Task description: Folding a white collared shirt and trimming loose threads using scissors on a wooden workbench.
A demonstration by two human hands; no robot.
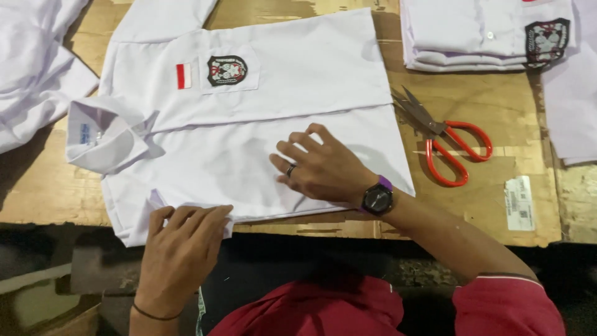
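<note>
I see a white shirt (249, 124) lying flat, collar to the left, with a flag patch and crest on its chest. My left hand (180, 249) pinches its near hem with closed fingers; my right hand (323, 168) presses it flat, fingers spread. It covers the middle of the wooden table (472, 205). Red-handled scissors (444, 140) lie just right of it, and folded shirts (479, 34) sit far right.

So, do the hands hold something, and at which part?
The left hand grips the white shirt at its near edge, by the shoulder. The right hand only lies flat on it.
</note>
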